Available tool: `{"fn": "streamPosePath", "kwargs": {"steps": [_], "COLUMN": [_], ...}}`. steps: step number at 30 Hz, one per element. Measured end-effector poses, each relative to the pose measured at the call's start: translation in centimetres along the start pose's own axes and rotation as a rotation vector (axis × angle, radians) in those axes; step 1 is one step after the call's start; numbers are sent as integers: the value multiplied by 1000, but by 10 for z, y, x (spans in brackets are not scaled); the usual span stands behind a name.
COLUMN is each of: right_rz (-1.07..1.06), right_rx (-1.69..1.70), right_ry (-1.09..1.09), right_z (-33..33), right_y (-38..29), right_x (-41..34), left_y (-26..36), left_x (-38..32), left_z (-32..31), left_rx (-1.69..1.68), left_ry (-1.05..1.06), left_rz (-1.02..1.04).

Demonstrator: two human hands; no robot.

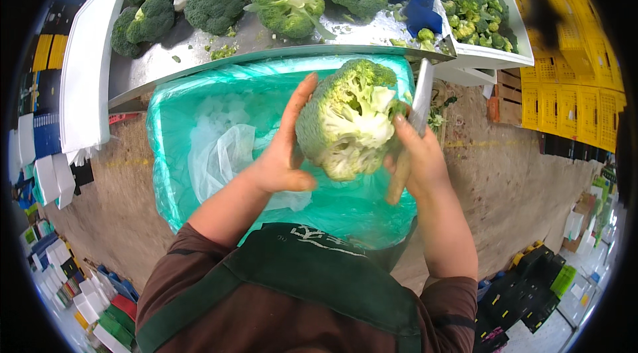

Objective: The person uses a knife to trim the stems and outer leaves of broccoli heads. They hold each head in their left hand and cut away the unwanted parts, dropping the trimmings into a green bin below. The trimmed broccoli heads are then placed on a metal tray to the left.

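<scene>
A large broccoli head [349,124], its cut stem side showing, is between my two hands over a container lined with green plastic film [164,154]. My left hand [289,149] is spread at the broccoli's left side, fingers apart; the thumb stands off it. My right hand [416,156] grips a knife [422,99] with a wooden handle, blade pointing up and away, while its fingertips are at the broccoli's right side. Inside the container lie a crumpled translucent sheet [224,158] and whitish pieces, perhaps ice, under the film.
Beyond the container, a metal table [164,64] bears several broccoli heads [216,3], trimmings and a blue cloth [423,4]. A white foam box [518,54] of small florets stands at its right end. A white foam panel [87,69] stands left. Yellow crates [573,104] are stacked farther right.
</scene>
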State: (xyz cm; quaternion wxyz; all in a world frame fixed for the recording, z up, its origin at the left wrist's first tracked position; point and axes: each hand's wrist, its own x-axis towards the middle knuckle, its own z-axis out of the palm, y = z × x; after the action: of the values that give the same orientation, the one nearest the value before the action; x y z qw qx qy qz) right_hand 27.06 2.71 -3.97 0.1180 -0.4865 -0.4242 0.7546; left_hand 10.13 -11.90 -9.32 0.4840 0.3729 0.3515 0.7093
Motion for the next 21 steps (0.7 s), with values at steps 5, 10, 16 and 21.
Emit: {"fn": "streamPosePath", "kwargs": {"steps": [5, 10, 16, 21], "right_rz": [-369, -687, -894, -990], "right_rx": [-388, -469, -613, -436], "right_ry": [-7, -12, -103, -41], "right_z": [-4, 9, 10, 11], "right_y": [-2, 5, 7, 16], "right_x": [9, 3, 5, 8], "left_y": [10, 1, 4, -5], "left_x": [7, 3, 8, 2], "left_z": [-16, -24, -7, 9], "left_rx": [-9, 424, -69, -273], "left_ry": [53, -96, 123, 164], "left_rz": [-347, 43, -326, -436]}}
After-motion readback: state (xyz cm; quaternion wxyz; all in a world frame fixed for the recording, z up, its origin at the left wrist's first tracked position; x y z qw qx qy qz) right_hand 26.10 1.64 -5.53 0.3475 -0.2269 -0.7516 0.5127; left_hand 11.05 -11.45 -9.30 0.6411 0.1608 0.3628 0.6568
